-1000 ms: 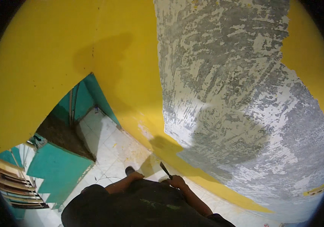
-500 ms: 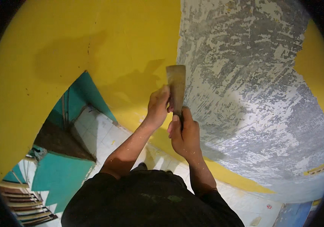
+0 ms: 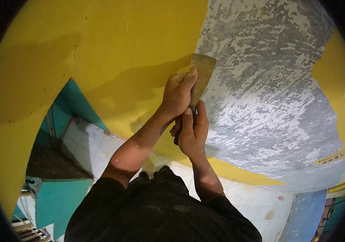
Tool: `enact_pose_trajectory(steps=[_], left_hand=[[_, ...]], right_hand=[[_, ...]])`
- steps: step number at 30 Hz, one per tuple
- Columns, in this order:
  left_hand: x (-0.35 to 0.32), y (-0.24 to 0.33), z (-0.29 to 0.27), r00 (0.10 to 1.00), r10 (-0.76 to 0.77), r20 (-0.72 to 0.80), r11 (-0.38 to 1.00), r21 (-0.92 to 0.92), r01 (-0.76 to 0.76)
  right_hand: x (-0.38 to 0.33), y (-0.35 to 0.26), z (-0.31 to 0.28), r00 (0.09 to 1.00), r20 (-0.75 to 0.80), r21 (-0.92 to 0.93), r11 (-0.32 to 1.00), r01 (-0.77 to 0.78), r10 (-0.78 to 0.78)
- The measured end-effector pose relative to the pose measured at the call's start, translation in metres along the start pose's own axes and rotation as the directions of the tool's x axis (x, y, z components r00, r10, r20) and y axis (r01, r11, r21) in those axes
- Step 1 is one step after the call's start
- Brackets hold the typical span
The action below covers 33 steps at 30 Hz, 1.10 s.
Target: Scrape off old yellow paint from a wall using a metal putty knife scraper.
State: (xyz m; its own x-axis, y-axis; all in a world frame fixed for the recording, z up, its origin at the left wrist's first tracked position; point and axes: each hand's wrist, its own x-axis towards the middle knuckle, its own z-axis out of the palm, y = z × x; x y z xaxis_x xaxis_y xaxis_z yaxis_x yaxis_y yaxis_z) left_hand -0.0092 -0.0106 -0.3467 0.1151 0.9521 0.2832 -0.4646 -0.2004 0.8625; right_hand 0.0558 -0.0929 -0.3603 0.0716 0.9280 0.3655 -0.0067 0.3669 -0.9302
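Observation:
A wide-bladed scraper (image 3: pixel 205 74) points up and slightly right, its blade at the border between the yellow paint (image 3: pixel 140 36) and the stripped grey-white patch (image 3: pixel 269 84) of the wall. My right hand (image 3: pixel 193 135) is closed round its dark handle, thumb along the top. Higher up, my left hand (image 3: pixel 178 94) grips the blade's left side, with its thumb on the blade's face and its other fingers mostly hidden. Whether the blade's edge touches the wall, I cannot tell. Pale specks dot both forearms.
White floor tiles (image 3: pixel 257 207) lie below the wall, with my dark shoes on them. To the left are a teal panel (image 3: pixel 61 197) and a brown ledge (image 3: pixel 53 161). A blue surface (image 3: pixel 305 213) stands at lower right. A socket strip (image 3: pixel 333 156) is on the wall at right.
The scraper has moved up and right and now tilts right. My left hand has risen with it, its thumb now plainly on the blade. The view has shifted slightly.

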Motion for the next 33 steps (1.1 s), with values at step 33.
enact_pose_trajectory(steps=[33], left_hand=[[0.012, 0.044, -0.003, 0.998, -0.028, 0.052, 0.983, 0.183, 0.018]], right_hand=[[0.01, -0.029, 0.033, 0.999, -0.037, 0.098, 0.995, 0.025, -0.021]])
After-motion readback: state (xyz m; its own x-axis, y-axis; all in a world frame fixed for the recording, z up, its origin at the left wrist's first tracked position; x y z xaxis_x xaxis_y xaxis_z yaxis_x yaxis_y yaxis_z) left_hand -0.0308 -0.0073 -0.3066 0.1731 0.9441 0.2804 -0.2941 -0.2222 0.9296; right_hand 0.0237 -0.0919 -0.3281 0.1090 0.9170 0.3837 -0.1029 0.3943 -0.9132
